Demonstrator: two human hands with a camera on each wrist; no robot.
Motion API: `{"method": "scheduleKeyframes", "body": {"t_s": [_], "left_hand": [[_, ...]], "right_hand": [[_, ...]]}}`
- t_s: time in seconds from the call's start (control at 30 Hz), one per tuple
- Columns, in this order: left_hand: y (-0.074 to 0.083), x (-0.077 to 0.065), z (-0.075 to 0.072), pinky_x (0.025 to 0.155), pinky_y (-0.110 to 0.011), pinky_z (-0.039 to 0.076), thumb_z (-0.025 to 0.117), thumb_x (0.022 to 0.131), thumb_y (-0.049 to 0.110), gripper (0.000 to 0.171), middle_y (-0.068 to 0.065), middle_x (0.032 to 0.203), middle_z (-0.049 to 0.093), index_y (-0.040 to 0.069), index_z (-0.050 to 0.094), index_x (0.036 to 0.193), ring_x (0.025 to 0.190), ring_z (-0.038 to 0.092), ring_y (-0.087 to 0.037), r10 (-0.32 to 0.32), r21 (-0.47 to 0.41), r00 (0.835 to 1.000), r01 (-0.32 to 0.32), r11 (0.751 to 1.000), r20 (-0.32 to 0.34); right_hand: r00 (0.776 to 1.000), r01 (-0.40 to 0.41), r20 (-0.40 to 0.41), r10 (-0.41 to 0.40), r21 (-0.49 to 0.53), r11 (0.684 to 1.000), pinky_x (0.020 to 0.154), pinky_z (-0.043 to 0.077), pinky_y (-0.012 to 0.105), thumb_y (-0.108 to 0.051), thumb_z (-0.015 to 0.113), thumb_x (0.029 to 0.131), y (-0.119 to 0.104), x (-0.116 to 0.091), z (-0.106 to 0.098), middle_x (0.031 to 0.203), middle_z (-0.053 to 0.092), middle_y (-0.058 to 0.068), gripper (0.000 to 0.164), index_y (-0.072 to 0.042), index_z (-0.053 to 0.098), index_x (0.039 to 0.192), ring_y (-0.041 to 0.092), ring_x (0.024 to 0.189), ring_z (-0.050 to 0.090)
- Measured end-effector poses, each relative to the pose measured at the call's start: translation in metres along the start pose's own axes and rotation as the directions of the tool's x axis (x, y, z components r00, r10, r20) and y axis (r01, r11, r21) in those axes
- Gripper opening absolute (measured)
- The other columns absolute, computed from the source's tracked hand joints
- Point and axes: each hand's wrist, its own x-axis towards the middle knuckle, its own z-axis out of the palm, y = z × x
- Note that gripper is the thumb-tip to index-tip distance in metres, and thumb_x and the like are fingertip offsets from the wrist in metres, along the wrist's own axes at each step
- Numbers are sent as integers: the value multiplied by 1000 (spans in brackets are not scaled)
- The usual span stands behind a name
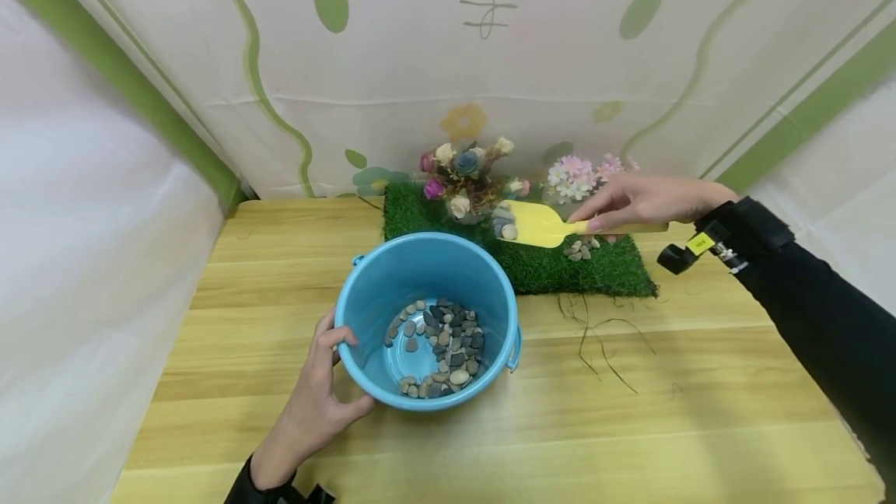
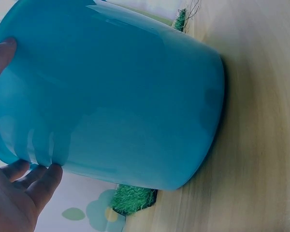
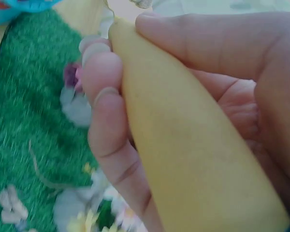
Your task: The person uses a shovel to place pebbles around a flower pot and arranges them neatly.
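Observation:
A blue bucket (image 1: 425, 244) stands on the wooden table with many grey, dark and tan pebbles (image 1: 448, 341) spread over its bottom. My left hand (image 1: 318, 403) grips its near left side, one fingertip hooked over the rim; in the left wrist view the fingers (image 2: 46, 186) and thumb spread around the wall. In my right hand (image 1: 640, 204) is a yellow toy shovel (image 1: 539, 224), held by its handle (image 3: 183, 130) between thumb and fingers. Several pebbles (image 1: 504, 222) lie at the front of its blade, above the grass mat and right of the bucket's far rim.
A green artificial grass mat (image 1: 560, 274) lies behind the bucket. On it stand a mixed bouquet (image 1: 465, 169) and pink-white flowers (image 1: 575, 177), with a small heap of pebbles (image 1: 581, 247). Thin dark strands (image 1: 602, 341) lie on the table (image 1: 630, 426). A patterned curtain (image 1: 448, 61) hangs behind.

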Motion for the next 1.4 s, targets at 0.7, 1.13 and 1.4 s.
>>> {"method": "scheduleKeyframes", "body": {"t_s": [0.7, 1.13, 1.4], "left_hand": [[0, 2, -1, 88, -59, 52, 89, 70, 7, 72, -15, 159, 23, 5, 38, 122, 132, 40, -47, -2, 6, 1000, 2, 1000, 17], [-1, 0, -1, 89, -59, 52, 88, 70, 8, 72, -15, 160, 23, 5, 38, 122, 132, 40, -47, -5, 4, 1000, 5, 1000, 14], [1, 0, -2, 89, -58, 52, 89, 70, 8, 72, -16, 159, 23, 5, 38, 121, 131, 40, -48, -5, 12, 1000, 5, 1000, 11]], "right_hand": [[967, -214, -71, 244, 289, 933, 105, 45, 39, -19, 56, 106, 107, -57, 42, 133, 56, 33, 46, 11, 51, 140, 35, 121, 58], [951, -281, -66, 303, 226, 933, 63, 39, 35, -20, 57, 105, 124, -54, 46, 120, 62, 28, 44, 13, 56, 133, 21, 58, 39], [938, -323, -72, 338, 161, 932, 66, 41, 36, -17, 56, 105, 114, -46, 41, 125, 61, 27, 34, 10, 65, 125, 27, 68, 51]]}}
